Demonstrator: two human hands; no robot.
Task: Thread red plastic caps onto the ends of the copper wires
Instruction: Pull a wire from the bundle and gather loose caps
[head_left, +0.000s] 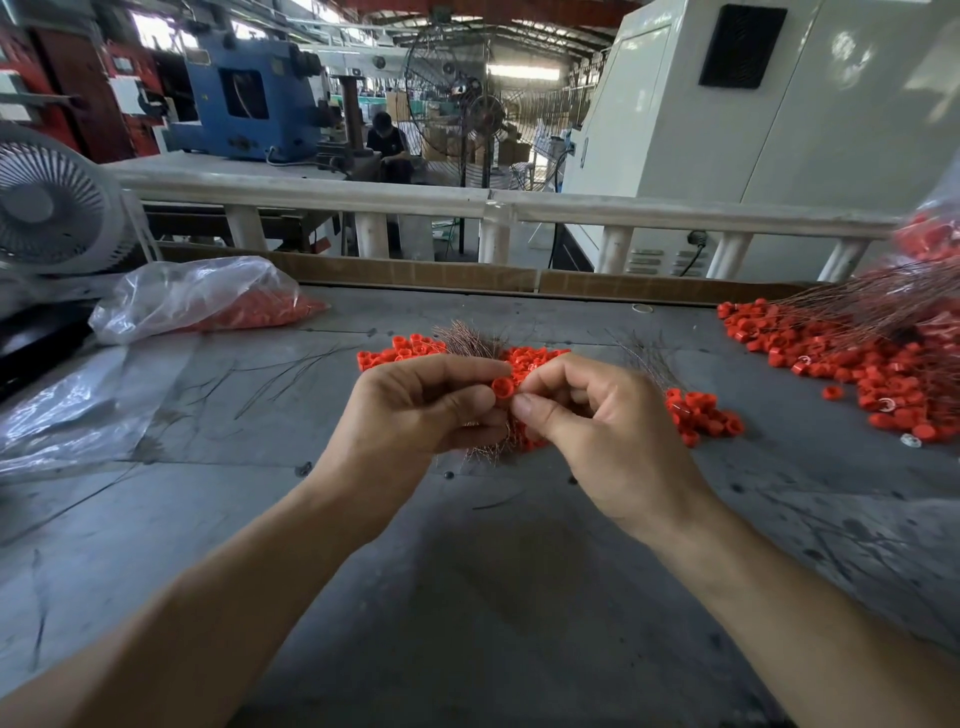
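Over the middle of the grey table (467, 545), the left hand (415, 410) is closed around a bundle of copper wires (467, 340) and pinches 1 red cap (503, 387); the right hand (597, 421) pinches at the cap's edge, presumably a wire end too thin to see. The cap looks light, rigid and slippery, best held by its rim; the wires look springy and easily bent, so grip near the tip. Loose caps (698, 415) lie just behind the hands, more toward the table's far right corner, where the frame cuts them off
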